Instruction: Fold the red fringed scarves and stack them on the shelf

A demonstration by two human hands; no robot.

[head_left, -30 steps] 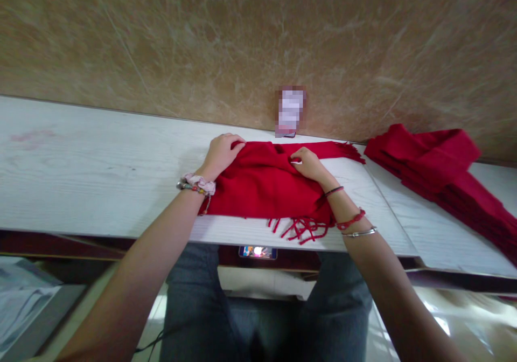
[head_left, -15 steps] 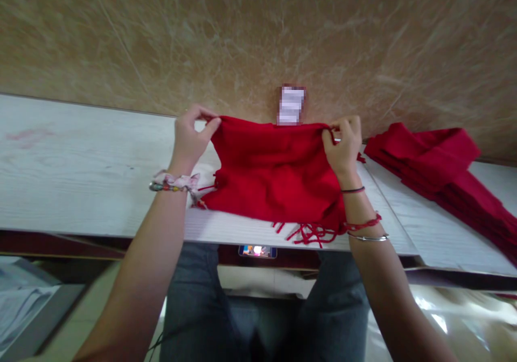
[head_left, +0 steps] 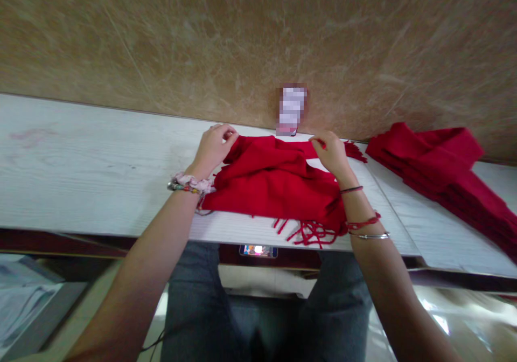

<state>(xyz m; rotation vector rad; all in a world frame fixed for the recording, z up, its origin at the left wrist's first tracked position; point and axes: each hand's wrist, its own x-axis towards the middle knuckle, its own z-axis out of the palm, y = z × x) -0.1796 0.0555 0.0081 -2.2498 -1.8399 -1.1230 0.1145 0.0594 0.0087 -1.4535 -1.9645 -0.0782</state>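
Observation:
A red scarf (head_left: 274, 189) with a knotted fringe lies loosely folded on the white board in front of me. My left hand (head_left: 216, 147) pinches its far left corner between thumb and fingers. At the far right, my right hand (head_left: 332, 154) hovers with bent fingers, the thumb a little apart from the index finger, over a narrow strip of the scarf whose fringed end shows behind the wrist. The cloth between the hands sags in slack folds. Tassels hang over the near side, close to the board's front edge.
A stack of folded red scarves (head_left: 436, 173) lies to the right. A phone with a blurred screen (head_left: 291, 109) leans against the brown marbled wall (head_left: 161, 39). Below the white board (head_left: 81, 168), another lit phone (head_left: 258, 251) rests on a dark ledge. Papers (head_left: 24, 308) sit at lower left.
The scarf's far edge, held taut between both hands before, has dropped and slackened. My left hand has moved right and down; the right hand has shifted slightly left and its fingers have loosened.

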